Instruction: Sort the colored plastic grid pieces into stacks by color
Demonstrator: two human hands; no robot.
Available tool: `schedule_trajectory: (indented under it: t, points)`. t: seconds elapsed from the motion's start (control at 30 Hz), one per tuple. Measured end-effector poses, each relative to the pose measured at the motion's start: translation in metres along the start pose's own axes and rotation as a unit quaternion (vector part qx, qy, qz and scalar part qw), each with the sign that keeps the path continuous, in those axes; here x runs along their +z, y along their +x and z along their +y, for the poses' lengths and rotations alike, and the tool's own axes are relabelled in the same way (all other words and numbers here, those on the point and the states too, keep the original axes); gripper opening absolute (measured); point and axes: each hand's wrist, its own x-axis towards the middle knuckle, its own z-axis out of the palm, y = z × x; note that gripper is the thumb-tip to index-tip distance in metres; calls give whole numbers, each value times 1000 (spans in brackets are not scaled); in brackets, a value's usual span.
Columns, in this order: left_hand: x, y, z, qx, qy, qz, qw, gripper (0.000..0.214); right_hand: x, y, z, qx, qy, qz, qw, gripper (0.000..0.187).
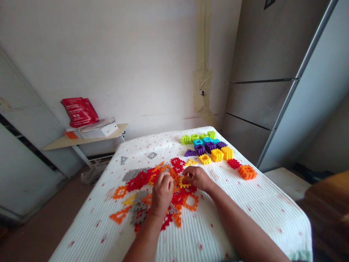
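A loose heap of flat interlocking plastic pieces [141, 182], red, orange, grey and yellow, lies in the middle of a table covered with a white ribbed cloth [218, 225]. My left hand [163, 193] rests on the heap with fingers curled down; what it grips is hidden. My right hand [196, 177] pinches a yellow square piece [184, 183] at the heap's right edge. Behind the hands stand sorted stacks: green [194, 138], blue [205, 141], purple [208, 147], yellow [218, 154] and an orange stack [247, 172].
A low wooden shelf [81, 140] at the left holds a red bag [79, 111] and a white box. A grey cabinet [272, 91] stands to the right of the table. A brown wooden surface [327, 203] shows at the right edge.
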Motion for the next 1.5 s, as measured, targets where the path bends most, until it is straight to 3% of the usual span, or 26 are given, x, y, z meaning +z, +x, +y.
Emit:
schedule_trajectory:
  t: [0.1,0.2,0.43,0.77,0.87,1.0,1.17,1.4,1.5]
  points:
    - [-2,1,-1,-25,2,9,1000,20,-12,0,7,67,-67,20,995,20]
    - [-2,1,-1,-37,0,6,999,21,-19,-3,9,98,-83,-1,992,18]
    - [0,-1,-1,-41,-11,0,999,21,-12,-6,5,32,-118,-94,988,52]
    - [0,-2,-2,-37,-22,-8,999,20,-13,-4,0,-31,-143,-110,983,42]
    - [0,-3,-3,-36,-19,-7,999,19,-23,-6,7,-22,-110,-71,991,40]
    - [0,-3,-3,-34,-17,-9,999,20,-46,-14,25,44,-122,-10,991,41]
    - [0,-3,-3,-30,-20,-7,999,20,-60,-29,38,160,-170,-26,972,47]
    - [0,-3,-3,-33,-18,-7,999,20,-50,-34,23,253,-262,-2,931,18]
    - [0,-3,-3,-33,-18,-13,999,20,-38,-33,17,281,-298,5,912,33]
